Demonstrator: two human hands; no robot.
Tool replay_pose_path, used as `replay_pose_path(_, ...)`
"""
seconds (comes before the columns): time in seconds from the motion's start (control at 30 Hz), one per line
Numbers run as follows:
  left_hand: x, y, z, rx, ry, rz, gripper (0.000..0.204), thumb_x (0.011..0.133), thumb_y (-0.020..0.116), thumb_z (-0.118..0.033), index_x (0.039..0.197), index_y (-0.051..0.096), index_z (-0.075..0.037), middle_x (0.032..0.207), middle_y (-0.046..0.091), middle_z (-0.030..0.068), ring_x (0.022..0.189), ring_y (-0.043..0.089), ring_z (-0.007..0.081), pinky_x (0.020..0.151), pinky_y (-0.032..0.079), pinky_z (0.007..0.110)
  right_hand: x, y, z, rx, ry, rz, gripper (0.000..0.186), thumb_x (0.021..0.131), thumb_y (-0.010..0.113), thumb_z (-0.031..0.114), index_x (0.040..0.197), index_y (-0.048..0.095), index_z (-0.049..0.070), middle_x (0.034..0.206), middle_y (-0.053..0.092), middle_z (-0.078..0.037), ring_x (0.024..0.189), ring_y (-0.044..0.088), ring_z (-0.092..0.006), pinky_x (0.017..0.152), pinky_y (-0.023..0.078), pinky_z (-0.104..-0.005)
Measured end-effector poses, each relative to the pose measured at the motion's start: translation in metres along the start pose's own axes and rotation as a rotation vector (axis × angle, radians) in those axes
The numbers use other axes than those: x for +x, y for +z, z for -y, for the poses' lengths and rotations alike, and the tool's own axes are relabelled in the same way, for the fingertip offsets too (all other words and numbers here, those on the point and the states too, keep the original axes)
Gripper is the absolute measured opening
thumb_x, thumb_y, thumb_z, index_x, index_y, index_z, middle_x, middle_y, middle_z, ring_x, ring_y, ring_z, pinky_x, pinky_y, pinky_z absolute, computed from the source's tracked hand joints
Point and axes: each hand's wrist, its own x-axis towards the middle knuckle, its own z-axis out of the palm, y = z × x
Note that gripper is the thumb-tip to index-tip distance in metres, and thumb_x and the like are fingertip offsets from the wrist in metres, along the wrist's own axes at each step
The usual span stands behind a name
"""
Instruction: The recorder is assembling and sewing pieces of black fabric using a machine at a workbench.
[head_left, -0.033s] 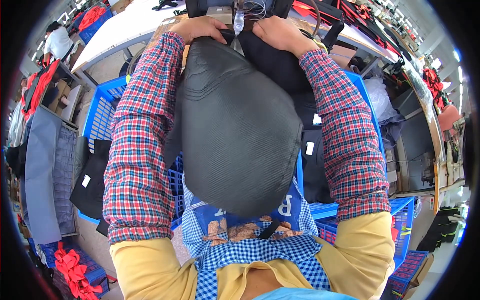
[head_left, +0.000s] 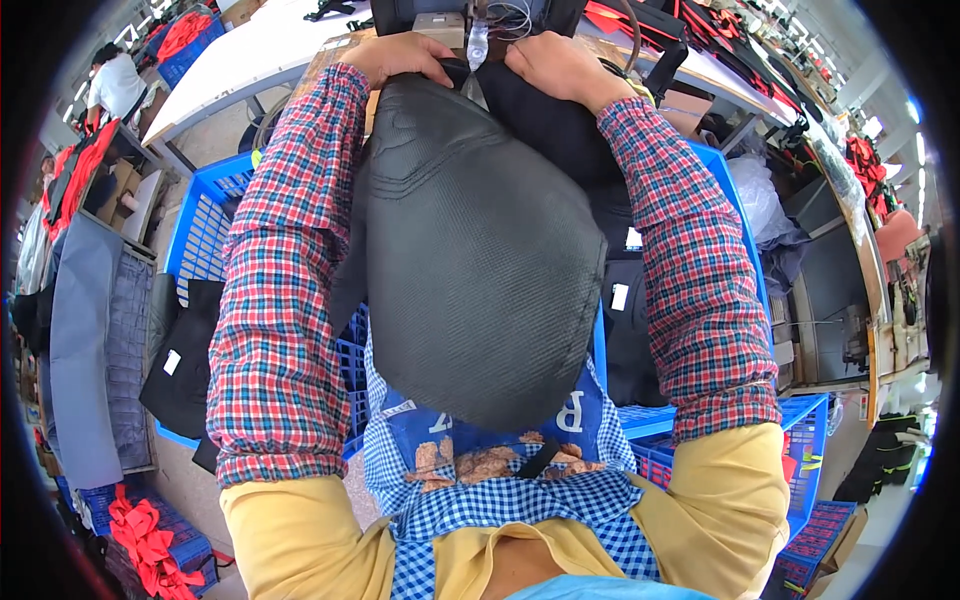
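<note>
A large textured black piece (head_left: 480, 250) with curved stitching hangs down over my checked apron (head_left: 520, 505). Its upper edge lies at a sewing machine's metal presser part (head_left: 478, 50), with thin wires beside it. My left hand (head_left: 410, 58) grips that edge just left of the presser, fingers curled over it. To the presser's right, my right hand (head_left: 550, 65) has bent fingers closed on the darker black material (head_left: 540, 120); what its fingertips hold exactly is partly hidden.
Blue crates (head_left: 190, 240) with black pieces (head_left: 185, 360) surround the machine. White tables (head_left: 210, 70) stand behind, one bearing red-and-black items (head_left: 640, 25). Red pieces (head_left: 140, 540) fill a crate at lower left. A person in white (head_left: 115, 85) works at upper left.
</note>
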Motion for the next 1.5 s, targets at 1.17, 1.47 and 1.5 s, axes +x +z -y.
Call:
replay_pose_path(1.17,-0.135,0.064,-0.122,0.035,0.12,-0.425,0.048,0.085,0.07,-0.028,0.124,0.059,-0.002,0.108,0.065,0.0148,0.097,0.063,0.0245,0.089,0.049,0.033,-0.086,-0.113,0.089,0.756,-0.113,0.357,0.057,0.088,0.069,0.034,0.13,0.052,0.0,0.118,0.061,-0.009,0.108,0.055,-0.0152,0.097,0.042,-0.0301)
replay_pose_path(1.47,-0.174,0.088,-0.102,0.358,0.292,0.219,0.049,0.092,0.062,-0.046,0.105,0.064,0.001,0.088,0.067,0.01,0.085,0.062,0.0197,0.081,0.049,0.034,-0.194,-0.281,-0.002,0.556,0.288,-0.222,0.065,0.083,0.071,0.021,0.138,0.046,-0.003,0.126,0.059,-0.009,0.116,0.055,-0.016,0.102,0.04,-0.0279)
replay_pose_path(1.5,-0.177,0.092,-0.106,0.145,0.268,0.159,0.046,0.092,0.063,-0.043,0.1,0.063,0.002,0.081,0.065,0.0099,0.078,0.059,0.0186,0.075,0.048,0.034,-0.207,-0.289,-0.013,0.549,0.299,-0.307,0.064,0.084,0.071,0.025,0.137,0.047,-0.002,0.125,0.06,-0.009,0.114,0.056,-0.0157,0.1,0.041,-0.0274)
